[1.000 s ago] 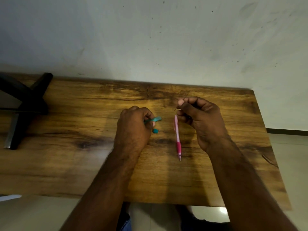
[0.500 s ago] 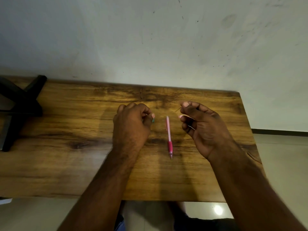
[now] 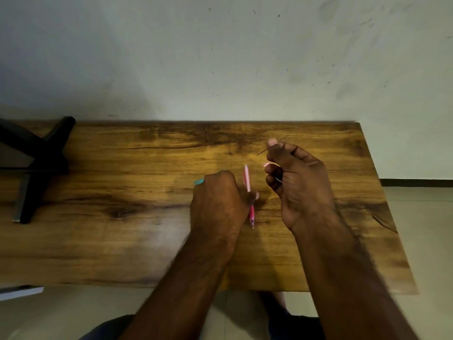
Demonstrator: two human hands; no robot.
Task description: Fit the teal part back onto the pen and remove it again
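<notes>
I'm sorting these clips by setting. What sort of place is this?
Probably a plain room at home or in a small office: a bare wooden table stands against a scuffed pale wall on a tiled floor. A pink pen lies by the hands.

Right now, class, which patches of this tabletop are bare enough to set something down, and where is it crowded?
Bare wood lies between the black stand and the left hand, along the table near edge left of that forearm, and on the far strip by the wall. The middle is crowded: the left hand grips the pink pen, the right hand pinches a thin lead.
</notes>
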